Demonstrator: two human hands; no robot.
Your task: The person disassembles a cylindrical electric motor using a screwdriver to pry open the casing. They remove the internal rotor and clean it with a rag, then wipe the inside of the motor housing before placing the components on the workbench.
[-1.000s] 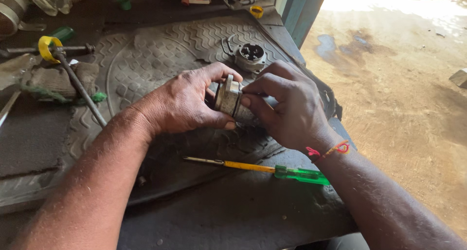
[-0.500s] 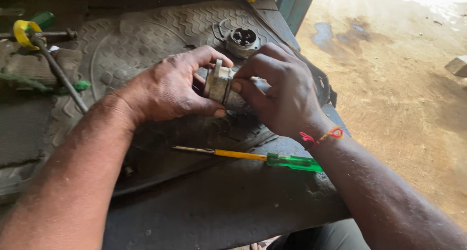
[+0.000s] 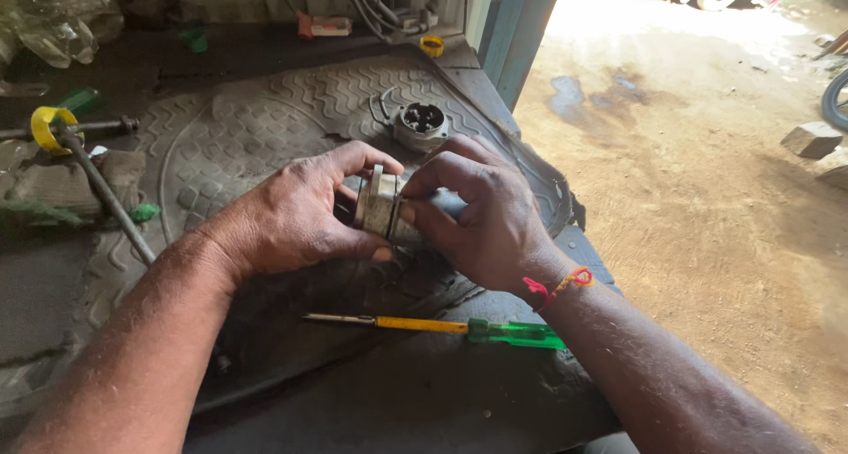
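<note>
Right, I see my left hand and right hand clamped on the grey metal cylindrical part, lifted off the surface so fingers reach both ends.

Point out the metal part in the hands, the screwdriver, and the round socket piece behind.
metal part (image 3: 380, 208), head view, its ribbed side.
screwdriver (image 3: 512, 333), head view, green handle.
round socket piece (image 3: 420, 124), head view, top face.
</note>
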